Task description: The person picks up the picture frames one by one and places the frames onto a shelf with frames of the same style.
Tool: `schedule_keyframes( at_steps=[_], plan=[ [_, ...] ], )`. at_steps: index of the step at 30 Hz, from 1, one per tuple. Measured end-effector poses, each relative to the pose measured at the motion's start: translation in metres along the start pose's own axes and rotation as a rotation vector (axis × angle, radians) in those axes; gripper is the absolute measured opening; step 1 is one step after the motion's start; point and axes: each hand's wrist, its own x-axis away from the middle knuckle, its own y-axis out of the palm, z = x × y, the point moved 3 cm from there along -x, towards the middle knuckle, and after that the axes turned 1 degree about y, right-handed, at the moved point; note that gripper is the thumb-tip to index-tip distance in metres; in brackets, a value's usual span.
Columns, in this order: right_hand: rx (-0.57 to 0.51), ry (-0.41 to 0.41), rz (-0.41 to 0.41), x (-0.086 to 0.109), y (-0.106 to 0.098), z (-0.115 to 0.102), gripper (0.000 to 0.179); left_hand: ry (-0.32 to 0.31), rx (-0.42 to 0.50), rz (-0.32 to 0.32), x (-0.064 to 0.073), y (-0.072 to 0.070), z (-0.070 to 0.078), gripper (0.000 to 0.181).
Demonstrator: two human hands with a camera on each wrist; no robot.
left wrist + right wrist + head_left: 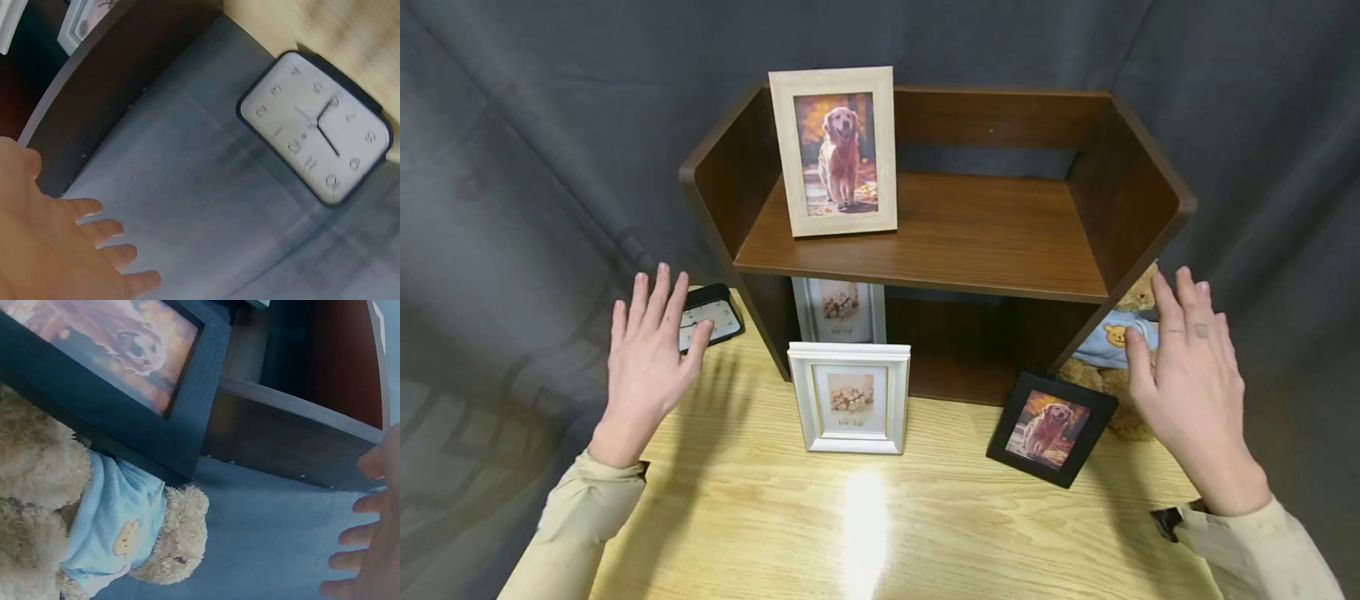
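Note:
My left hand (651,354) is held up with its fingers straight, to the left of the brown wooden shelf (1000,233). Behind its thumb in the head view is a black-rimmed clock (718,317), whose white face (294,125) shows whole in the left wrist view. On the other side, my right hand (1195,375) is raised with fingers extended and holds nothing. It partly covers a teddy bear (1078,379) in a blue top (112,512). A black picture frame (1093,404) with a dog photo leans in front of the bear.
On the shelf's top level, at its left, stands a cream picture frame (782,158) with a dog photo. A white frame (892,417) stands on the wooden table (760,517); behind it another pale frame (877,312) is on the lower level. Grey cloth (550,125) hangs around.

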Motion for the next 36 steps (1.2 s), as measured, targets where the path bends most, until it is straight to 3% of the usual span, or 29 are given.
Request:
schedule_keyframes(
  at_steps=[7, 12, 18, 24, 29, 36],
  plan=[
    [-0.105, 0.018, -0.010, 0.014, 0.004, 0.008, 0.064, -0.011, 0.258, 0.054, 0.001, 0.010, 0.008, 0.062],
    [-0.173, -0.023, -0.003, 0.030, 0.011, 0.015, 0.064, 0.004, 0.378, 0.086, 0.003, 0.026, 0.016, 0.055],
    [-0.307, -0.146, 0.037, 0.046, 0.017, 0.029, 0.065, -0.005, 0.458, 0.115, 0.003, 0.042, 0.024, 0.054],
    [-0.483, -0.239, 0.072, 0.065, 0.031, 0.040, 0.064, -0.047, 0.506, 0.103, -0.001, 0.052, 0.027, 0.054],
    [-0.586, -0.237, 0.078, 0.082, 0.045, 0.050, 0.086, -0.074, 0.562, 0.088, -0.003, 0.057, 0.030, 0.055],
    [-0.725, -0.216, 0.030, 0.105, 0.070, 0.062, 0.082, -0.095, 0.663, 0.043, -0.006, 0.065, 0.034, 0.054]
  ],
)
